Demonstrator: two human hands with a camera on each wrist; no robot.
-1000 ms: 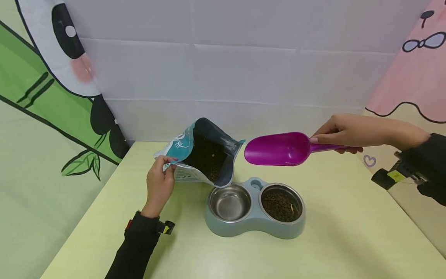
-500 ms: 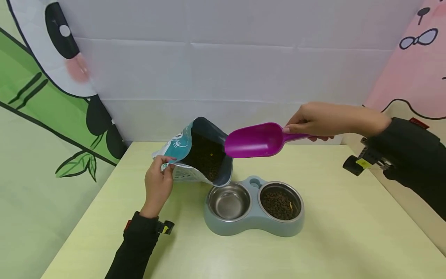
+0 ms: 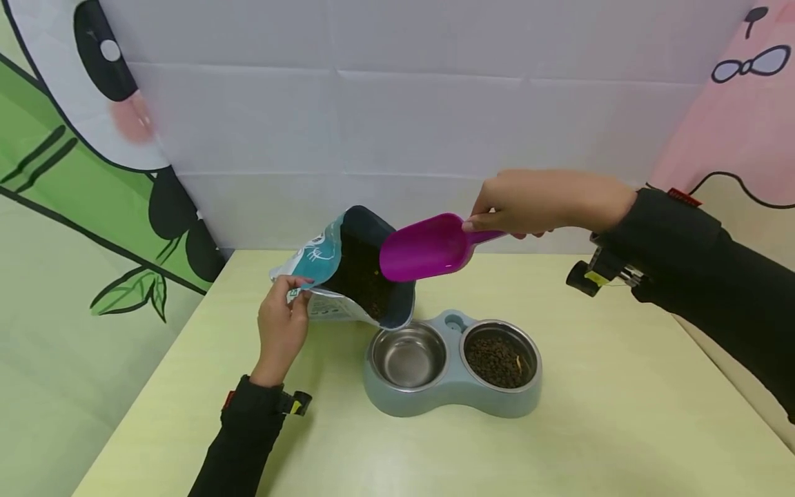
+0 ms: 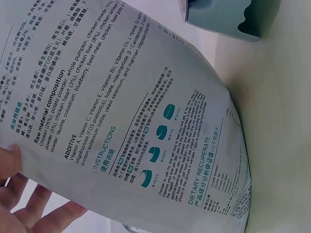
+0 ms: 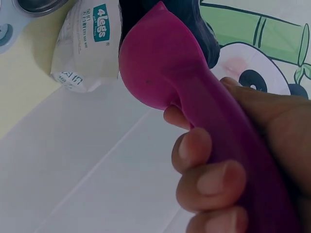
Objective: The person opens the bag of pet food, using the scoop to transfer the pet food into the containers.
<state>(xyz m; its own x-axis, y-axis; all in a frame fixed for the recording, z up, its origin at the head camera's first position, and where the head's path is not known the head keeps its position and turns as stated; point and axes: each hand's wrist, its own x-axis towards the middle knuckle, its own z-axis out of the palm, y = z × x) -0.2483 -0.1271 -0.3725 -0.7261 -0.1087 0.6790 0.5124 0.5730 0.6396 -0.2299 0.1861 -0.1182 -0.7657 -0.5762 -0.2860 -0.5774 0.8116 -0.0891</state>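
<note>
My left hand (image 3: 283,331) pinches the rim of a pet food bag (image 3: 319,259), which leans with its wide mouth tipped toward me. Brown kibble (image 3: 357,279) shows inside. In the left wrist view the printed back of the bag (image 4: 121,111) fills most of the picture. My right hand (image 3: 528,201) grips the handle of a purple scoop (image 3: 425,247), its fingers curled round it in the right wrist view. The scoop's front end overlaps the bag's mouth; its hollow looks bare. Below stands a blue-grey double feeder (image 3: 452,404) with two steel bowls.
The feeder's left bowl (image 3: 410,355) holds nothing visible, and brown kibble (image 3: 497,360) lies in the right one. All of it stands on a pale yellow table (image 3: 435,455). Behind hangs a printed cloth backdrop (image 3: 410,124), close to the table's far edge.
My right hand has carried the scoop leftward and slightly up, from beside the bag to its mouth. The left hand and the bag have stayed nearly in place.
</note>
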